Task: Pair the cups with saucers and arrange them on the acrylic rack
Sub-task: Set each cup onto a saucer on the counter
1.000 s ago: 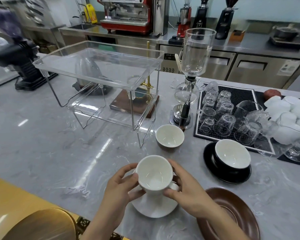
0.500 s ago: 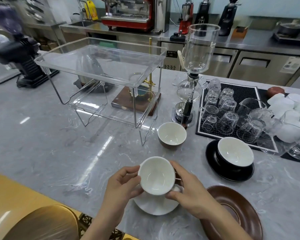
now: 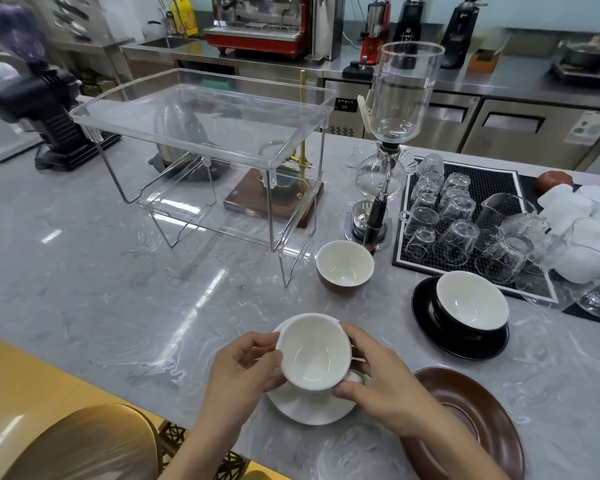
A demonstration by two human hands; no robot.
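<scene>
— Hands are moving? What is different from before?

— Both hands are still holding the white cup point(image 3: 314, 351), now tipped a bit over the white saucer point(image 3: 309, 407). The brown cup point(image 3: 344, 265) and the black cup on the black saucer point(image 3: 461, 327) are staying put.

— How are the fingers sitting?

— The left hand point(image 3: 246, 370) is pinching the cup's side. The right hand point(image 3: 378, 375) is curling round it, hiding the handle.

— Is anything cut off?

— The brown saucer point(image 3: 478, 417) is running off the bottom edge.

— Any words?

— Tiny letters on the tall glass pot point(image 3: 406, 95) are too small to read.

— And the acrylic rack point(image 3: 201, 133)?

— It is standing far behind the cup.
</scene>
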